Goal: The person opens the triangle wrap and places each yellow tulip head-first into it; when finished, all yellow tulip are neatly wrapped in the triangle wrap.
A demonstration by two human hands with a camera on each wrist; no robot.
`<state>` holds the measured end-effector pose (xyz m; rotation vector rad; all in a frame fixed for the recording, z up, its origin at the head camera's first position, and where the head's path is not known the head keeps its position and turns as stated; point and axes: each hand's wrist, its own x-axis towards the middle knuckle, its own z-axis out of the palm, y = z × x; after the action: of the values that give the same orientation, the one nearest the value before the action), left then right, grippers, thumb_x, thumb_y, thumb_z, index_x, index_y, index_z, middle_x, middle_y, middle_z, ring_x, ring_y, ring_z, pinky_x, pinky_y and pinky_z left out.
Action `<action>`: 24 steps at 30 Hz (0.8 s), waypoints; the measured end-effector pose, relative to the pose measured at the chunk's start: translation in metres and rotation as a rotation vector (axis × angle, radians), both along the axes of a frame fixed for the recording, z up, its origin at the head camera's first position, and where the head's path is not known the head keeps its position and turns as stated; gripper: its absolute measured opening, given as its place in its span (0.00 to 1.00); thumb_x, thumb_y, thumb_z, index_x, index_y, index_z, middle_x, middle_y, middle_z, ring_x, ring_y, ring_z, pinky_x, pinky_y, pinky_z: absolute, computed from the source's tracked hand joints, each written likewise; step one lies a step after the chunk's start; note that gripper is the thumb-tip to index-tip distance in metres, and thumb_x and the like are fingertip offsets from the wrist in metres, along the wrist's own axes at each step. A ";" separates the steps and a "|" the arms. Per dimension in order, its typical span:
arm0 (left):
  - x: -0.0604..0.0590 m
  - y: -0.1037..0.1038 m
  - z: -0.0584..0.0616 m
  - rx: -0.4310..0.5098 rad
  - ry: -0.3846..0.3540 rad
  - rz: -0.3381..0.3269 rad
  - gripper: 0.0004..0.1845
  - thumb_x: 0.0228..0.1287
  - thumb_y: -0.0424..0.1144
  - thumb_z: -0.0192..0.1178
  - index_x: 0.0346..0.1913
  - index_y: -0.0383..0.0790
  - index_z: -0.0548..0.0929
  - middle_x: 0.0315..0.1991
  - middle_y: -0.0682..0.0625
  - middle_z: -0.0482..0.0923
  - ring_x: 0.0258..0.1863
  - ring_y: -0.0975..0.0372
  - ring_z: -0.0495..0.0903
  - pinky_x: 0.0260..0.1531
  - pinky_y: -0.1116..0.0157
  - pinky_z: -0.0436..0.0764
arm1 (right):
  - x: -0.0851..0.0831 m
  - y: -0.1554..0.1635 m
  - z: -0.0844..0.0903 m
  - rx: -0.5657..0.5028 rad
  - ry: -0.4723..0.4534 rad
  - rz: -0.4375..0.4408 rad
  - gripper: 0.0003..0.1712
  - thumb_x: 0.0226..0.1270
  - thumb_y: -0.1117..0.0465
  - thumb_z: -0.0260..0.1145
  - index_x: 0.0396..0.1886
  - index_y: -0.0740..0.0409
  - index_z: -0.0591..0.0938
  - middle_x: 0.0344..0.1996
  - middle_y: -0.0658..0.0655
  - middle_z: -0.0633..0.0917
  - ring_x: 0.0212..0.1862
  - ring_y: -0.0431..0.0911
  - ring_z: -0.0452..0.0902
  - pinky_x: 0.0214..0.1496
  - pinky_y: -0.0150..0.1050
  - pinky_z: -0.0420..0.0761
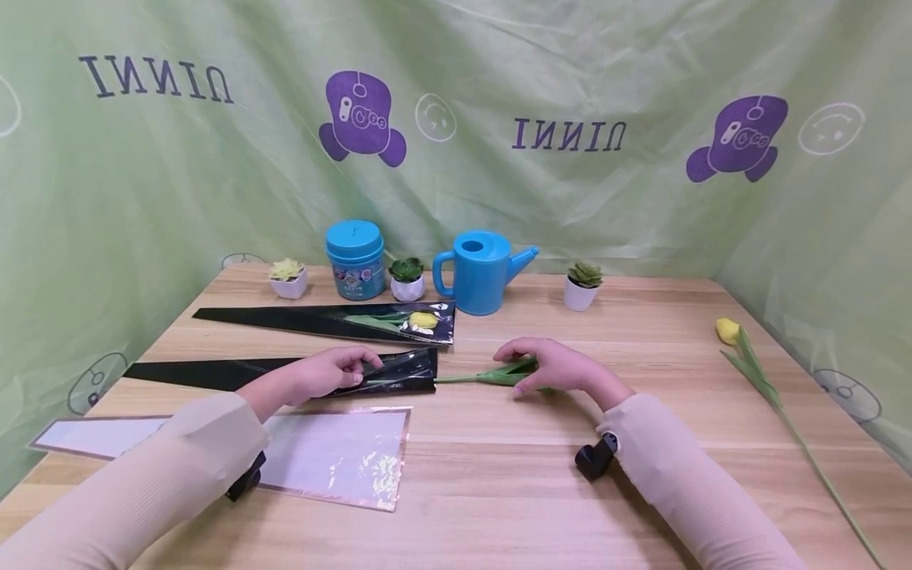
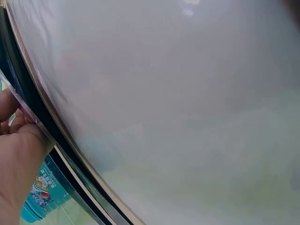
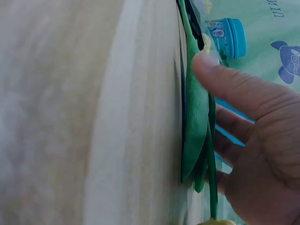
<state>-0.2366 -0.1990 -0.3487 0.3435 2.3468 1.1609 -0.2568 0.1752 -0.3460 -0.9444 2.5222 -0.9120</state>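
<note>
Wooden bench carried everything. Your left hand pinched open the mouth of the black sleeve lying flat in front of you. Your right hand lay over the tulip's leaves, fingers curled lightly about them, its stem pointing into that mouth, the bloom hidden under your palm. I judged the leaves might snag on the film's edge and fold back, or the stem might bend, if you pushed while the opening sagged shut.
</note>
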 end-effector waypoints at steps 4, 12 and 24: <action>-0.001 0.001 0.000 -0.024 0.018 0.007 0.19 0.64 0.24 0.47 0.55 0.42 0.73 0.34 0.47 0.65 0.38 0.56 0.66 0.41 0.60 0.63 | -0.002 -0.001 -0.002 0.021 0.009 0.028 0.28 0.53 0.63 0.71 0.55 0.55 0.75 0.48 0.53 0.78 0.51 0.47 0.71 0.57 0.48 0.68; 0.006 0.002 0.002 -0.095 0.057 0.007 0.19 0.64 0.23 0.47 0.54 0.43 0.73 0.32 0.48 0.66 0.36 0.56 0.67 0.40 0.60 0.64 | 0.002 -0.002 -0.005 -0.007 0.011 0.004 0.18 0.55 0.68 0.66 0.47 0.54 0.79 0.42 0.51 0.81 0.46 0.46 0.73 0.54 0.45 0.71; 0.004 0.010 0.001 -0.135 0.128 -0.022 0.19 0.64 0.23 0.45 0.54 0.43 0.74 0.33 0.47 0.67 0.35 0.56 0.67 0.38 0.61 0.65 | 0.003 -0.003 -0.002 -0.062 0.072 -0.088 0.11 0.55 0.70 0.63 0.37 0.54 0.83 0.34 0.51 0.83 0.33 0.44 0.71 0.37 0.37 0.72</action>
<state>-0.2330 -0.1893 -0.3472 0.4056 2.5097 0.9910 -0.2542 0.1717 -0.3485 -0.9066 2.6287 -1.0042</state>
